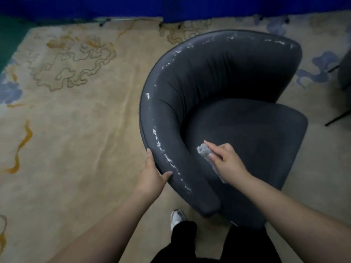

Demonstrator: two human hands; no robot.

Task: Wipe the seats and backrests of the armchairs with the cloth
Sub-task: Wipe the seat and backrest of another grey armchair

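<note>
A dark grey round armchair (218,78) stands on the carpet, its curved backrest rim worn with white flaky patches. My right hand (226,160) presses a small grey cloth (204,151) against the inner wall of the backrest, just above the seat cushion (256,133); the index finger lies straight over the cloth and the thumb pins it. My left hand (152,173) grips the outer rim of the backrest at its near left end, thumb on top and fingers behind.
A beige patterned carpet (76,130) covers the floor. A blue partition (171,6) on castors runs along the far edge. Another chair's dark leg (338,118) shows at the right edge. My legs and a white shoe (177,218) are below the armchair.
</note>
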